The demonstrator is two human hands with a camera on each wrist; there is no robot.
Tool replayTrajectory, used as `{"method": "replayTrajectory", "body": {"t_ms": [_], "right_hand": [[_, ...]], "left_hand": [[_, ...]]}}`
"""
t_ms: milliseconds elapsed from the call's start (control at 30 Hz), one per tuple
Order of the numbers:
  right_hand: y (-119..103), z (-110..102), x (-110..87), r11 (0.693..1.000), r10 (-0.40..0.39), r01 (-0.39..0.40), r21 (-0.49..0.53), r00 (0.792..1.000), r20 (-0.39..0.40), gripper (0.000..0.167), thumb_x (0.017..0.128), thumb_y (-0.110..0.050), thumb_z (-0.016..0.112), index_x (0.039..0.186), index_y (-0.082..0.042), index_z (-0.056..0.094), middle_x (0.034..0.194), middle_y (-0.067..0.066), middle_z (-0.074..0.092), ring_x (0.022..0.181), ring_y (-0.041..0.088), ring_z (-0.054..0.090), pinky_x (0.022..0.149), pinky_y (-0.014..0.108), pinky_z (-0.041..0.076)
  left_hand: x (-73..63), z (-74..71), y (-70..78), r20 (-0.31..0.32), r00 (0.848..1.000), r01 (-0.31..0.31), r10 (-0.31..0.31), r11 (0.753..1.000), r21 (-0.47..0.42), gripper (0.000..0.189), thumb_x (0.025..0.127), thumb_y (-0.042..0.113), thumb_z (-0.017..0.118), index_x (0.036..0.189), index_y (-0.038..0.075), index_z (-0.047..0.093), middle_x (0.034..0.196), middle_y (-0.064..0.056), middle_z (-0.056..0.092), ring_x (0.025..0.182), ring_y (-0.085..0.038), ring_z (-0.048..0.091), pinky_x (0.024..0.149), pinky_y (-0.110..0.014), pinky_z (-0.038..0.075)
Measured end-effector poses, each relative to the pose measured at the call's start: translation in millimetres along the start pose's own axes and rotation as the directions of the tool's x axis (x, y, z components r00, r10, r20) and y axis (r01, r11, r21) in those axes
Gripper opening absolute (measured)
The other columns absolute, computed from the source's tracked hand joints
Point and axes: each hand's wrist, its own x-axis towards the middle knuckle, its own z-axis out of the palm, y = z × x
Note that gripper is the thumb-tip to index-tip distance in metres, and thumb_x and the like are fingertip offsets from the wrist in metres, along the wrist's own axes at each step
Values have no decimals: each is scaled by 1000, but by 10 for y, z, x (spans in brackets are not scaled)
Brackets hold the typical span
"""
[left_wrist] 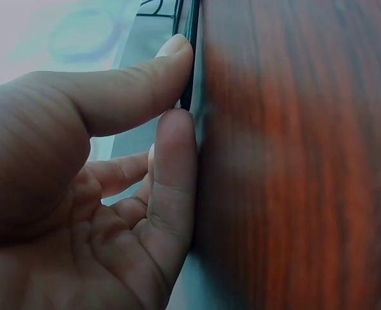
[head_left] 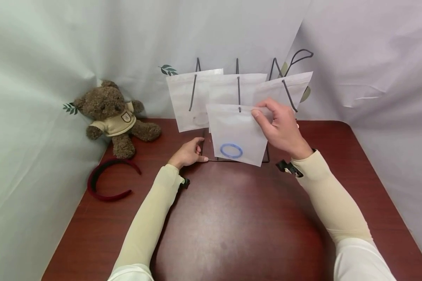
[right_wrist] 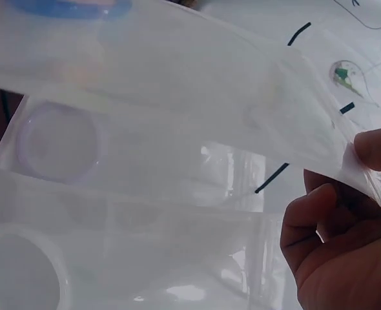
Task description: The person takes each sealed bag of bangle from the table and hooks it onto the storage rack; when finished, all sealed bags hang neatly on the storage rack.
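Observation:
A black wire display rack stands at the back of the table, with translucent pouches hanging on its hooks. My right hand (head_left: 282, 125) pinches the upper right corner of the front pouch (head_left: 228, 127), which holds a blue bangle (head_left: 232, 156). This pouch hangs at the tip of the middle hook (head_left: 238, 93). With thumb and index finger, my left hand (head_left: 187, 153) pinches the rack's base wire (left_wrist: 188, 71) at its front left. Behind are a left pouch (head_left: 183, 97), a middle pouch (head_left: 223, 84) and a right pouch (head_left: 299, 86). The right wrist view shows a pale lilac bangle (right_wrist: 24, 143) and a white bangle (right_wrist: 58, 271) inside pouches.
A brown teddy bear (head_left: 121, 121) in a cream shirt sits at the back left. In front of it lies a dark red headband (head_left: 109, 198). Pale curtains (head_left: 126, 39) with leaf prints enclose the reddish wooden table (head_left: 232, 226). A dark loop (head_left: 302, 52) sticks up behind the right pouch.

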Motion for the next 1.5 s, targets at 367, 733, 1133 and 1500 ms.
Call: {"method": "replayTrajectory", "body": {"t_ms": [367,733,1133,1500], "right_hand": [[166,128,131,999,44,-44,-3,998,-38,16,103,-13,69,102,2,73,101,15,77,84,20,64,81,24,44],[340,187,302,998,64,-65,-9,995,-79,19,104,-17,68,103,2,72,102,14,77,87,21,64,81,26,43],[432,226,358,997,72,-73,3,987,-141,22,103,-19,69,101,2,74,98,13,76,77,17,54,75,25,39],[467,206,201,990,142,-136,46,977,-159,26,102,-18,69,116,4,66,100,12,66,76,11,49,66,25,39]], "left_hand": [[-14,6,-10,-3,1000,-6,6,1000,3,87,91,19,86,163,14,37,100,-7,55,86,-22,51,87,-40,41],[-16,20,-20,-4,1000,-13,13,1000,4,87,92,19,85,163,13,37,99,-7,54,84,-21,49,86,-39,41],[-9,15,13,-3,1000,-5,5,1000,9,87,92,20,85,163,14,36,101,-7,55,86,-22,50,87,-39,41],[-17,4,10,-5,1000,-17,17,1000,20,87,92,19,85,163,13,36,102,-8,55,88,-22,50,87,-39,41]]}}
